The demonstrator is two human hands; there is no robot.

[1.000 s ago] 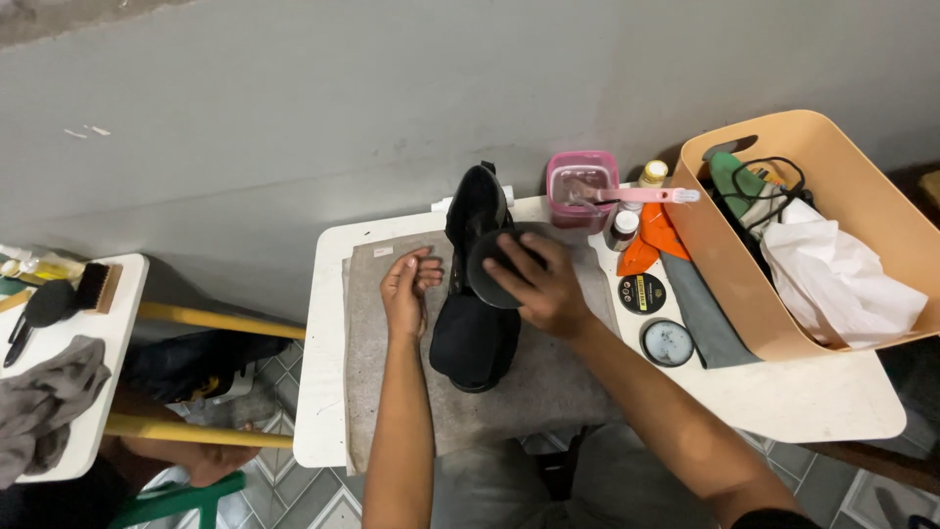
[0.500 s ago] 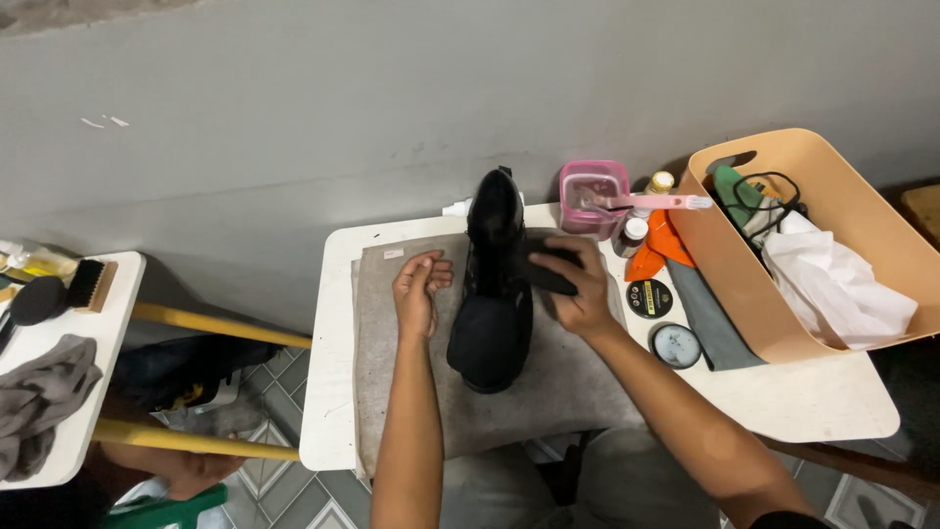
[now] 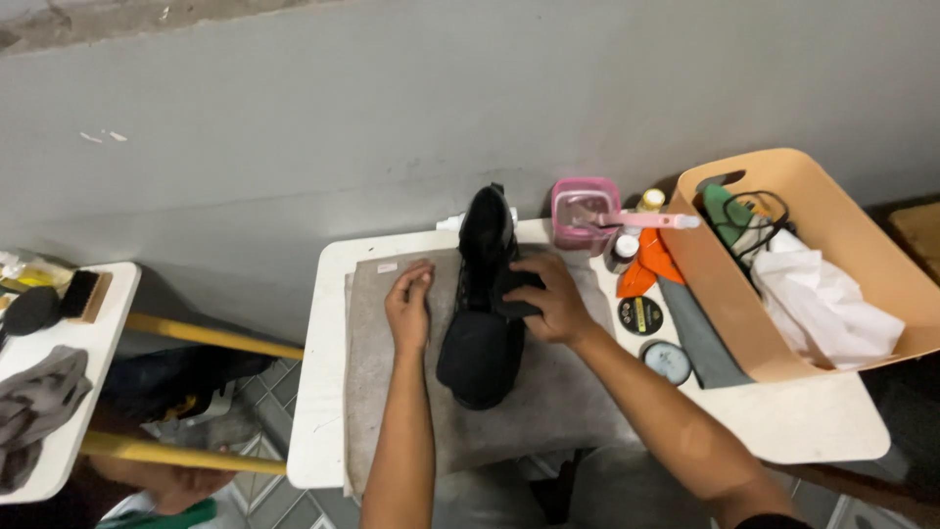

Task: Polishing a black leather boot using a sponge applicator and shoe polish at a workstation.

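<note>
Round tins (image 3: 639,315) (black, beside shoe (image 3: 482,304))

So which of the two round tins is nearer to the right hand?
The dark-lidded tin, beside the orange cloth; the pale-lidded tin lies farther from the right hand.

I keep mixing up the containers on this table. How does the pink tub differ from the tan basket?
The pink tub is small and see-through; the tan basket is far larger and opaque. The pink tub stands at the back by the wall, just right of the black shoe, with a pink brush laid across its rim; the tan basket fills the right end, holding white cloth and cords. Both are open-topped.
</note>
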